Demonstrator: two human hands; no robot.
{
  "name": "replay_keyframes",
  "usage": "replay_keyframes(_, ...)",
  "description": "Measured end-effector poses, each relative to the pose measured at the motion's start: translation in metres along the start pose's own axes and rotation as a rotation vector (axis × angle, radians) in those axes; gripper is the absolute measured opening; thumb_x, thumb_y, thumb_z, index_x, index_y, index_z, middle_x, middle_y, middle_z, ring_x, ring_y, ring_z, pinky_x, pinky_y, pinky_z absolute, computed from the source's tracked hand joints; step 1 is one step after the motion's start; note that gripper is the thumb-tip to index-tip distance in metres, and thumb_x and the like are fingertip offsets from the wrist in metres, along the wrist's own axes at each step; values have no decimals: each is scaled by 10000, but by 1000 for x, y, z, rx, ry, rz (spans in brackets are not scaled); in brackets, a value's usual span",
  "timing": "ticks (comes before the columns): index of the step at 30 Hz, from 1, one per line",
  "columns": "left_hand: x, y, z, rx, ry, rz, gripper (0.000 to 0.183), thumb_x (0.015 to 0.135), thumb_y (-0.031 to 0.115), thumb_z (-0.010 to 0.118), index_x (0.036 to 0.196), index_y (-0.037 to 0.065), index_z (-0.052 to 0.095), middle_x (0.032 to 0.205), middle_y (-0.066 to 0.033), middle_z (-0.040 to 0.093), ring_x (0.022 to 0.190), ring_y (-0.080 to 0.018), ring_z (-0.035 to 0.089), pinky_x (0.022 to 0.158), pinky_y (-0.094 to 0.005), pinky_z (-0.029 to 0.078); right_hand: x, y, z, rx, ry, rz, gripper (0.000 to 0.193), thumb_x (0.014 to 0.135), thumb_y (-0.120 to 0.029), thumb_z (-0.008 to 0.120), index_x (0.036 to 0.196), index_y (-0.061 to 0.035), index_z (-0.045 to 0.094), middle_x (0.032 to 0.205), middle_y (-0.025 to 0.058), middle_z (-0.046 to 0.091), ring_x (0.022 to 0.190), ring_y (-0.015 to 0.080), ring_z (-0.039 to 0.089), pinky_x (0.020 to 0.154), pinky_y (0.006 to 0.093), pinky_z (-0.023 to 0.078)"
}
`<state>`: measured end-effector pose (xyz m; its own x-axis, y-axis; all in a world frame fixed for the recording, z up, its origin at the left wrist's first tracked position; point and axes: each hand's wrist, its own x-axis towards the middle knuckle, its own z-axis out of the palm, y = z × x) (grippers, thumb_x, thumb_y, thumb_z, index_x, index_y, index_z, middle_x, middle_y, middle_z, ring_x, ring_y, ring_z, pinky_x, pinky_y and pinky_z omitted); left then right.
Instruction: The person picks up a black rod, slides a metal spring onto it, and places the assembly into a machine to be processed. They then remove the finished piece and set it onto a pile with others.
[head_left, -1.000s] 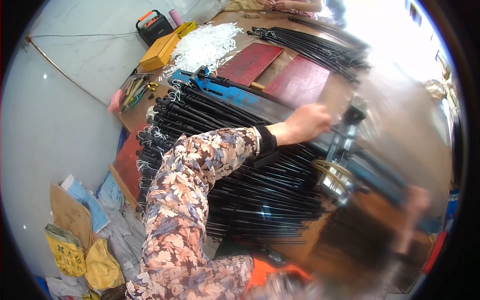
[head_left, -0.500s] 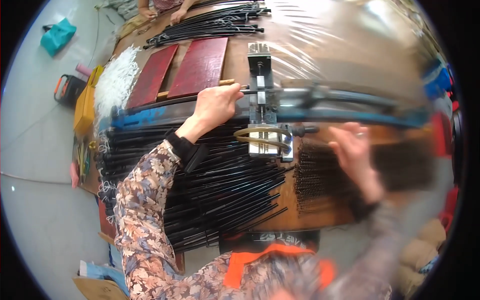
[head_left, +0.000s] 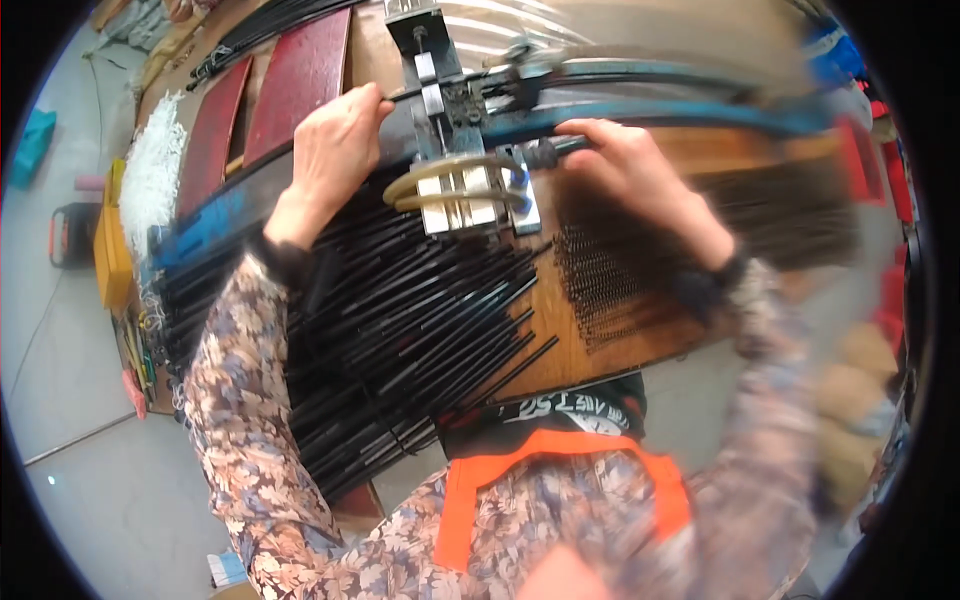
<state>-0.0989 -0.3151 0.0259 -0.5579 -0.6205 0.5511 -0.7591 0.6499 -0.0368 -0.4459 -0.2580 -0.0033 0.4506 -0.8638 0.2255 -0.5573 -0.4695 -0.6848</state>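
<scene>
A metal clamping fixture (head_left: 462,105) with a threaded shaft and a looped yellowish hose (head_left: 400,185) sits on a blue rail across the table. At its left side my left hand (head_left: 338,150) is closed, pinching a thin black rod (head_left: 404,95) that runs toward the fixture. My right hand (head_left: 640,170), slightly blurred, has its thumb and fingers round the dark handle (head_left: 545,153) on the fixture's right side. Many black rods (head_left: 400,340) lie piled below my left hand. Beneath the right hand is a bundle of thin dark rods with coil-like ends (head_left: 610,270).
Two dark red boards (head_left: 300,85) lie at the far left, beside a heap of white strands (head_left: 152,180). A yellow box (head_left: 115,250) stands at the table's left edge. Blue rail parts (head_left: 700,115) stretch right. Clear plastic sheeting covers the far side.
My right hand has come from apart in the air to the fixture's handle. My left hand stays pinched on the rod. The view has shifted, so the fixture appears higher and farther left.
</scene>
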Motion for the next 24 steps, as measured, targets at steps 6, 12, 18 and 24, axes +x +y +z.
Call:
replay_keyframes(6, -23, -80, -16, 224, 31, 166, 99, 896, 182, 646, 923, 106, 588, 786, -34, 595, 782, -228, 626, 700, -360, 491, -74, -30, 24, -419, 32, -265, 443, 682, -182, 833, 1062, -74, 632, 991, 106, 645, 954, 331, 616, 807, 421, 497)
replay_keyframes(12, -60, -3, -49, 477, -294, -142, 95, 872, 258, 659, 855, 235, 749, 860, -15, 629, 845, -235, 612, 790, -451, 409, -62, -17, 34, -401, -37, -380, 297, 661, -97, 822, 839, -70, 585, 857, 94, 580, 812, 305, 588, 680, 394, 484)
replay_keyframes(18, -119, 130, -78, 38, -397, -293, 246, 798, 297, 765, 862, 116, 611, 814, -54, 535, 867, -247, 551, 741, -379, 396, -51, -31, 10, -291, -232, -164, 259, 719, -59, 799, 866, -53, 586, 867, 123, 575, 869, 344, 595, 745, 433, 505)
replay_keyframes(24, -122, 129, -74, -112, -305, -195, 198, 823, 204, 737, 920, 109, 593, 788, -52, 513, 763, -224, 553, 628, -338, 473, -51, -34, 0, -130, -270, 11, 228, 802, -86, 769, 864, -34, 556, 823, 126, 590, 795, 316, 603, 682, 405, 495)
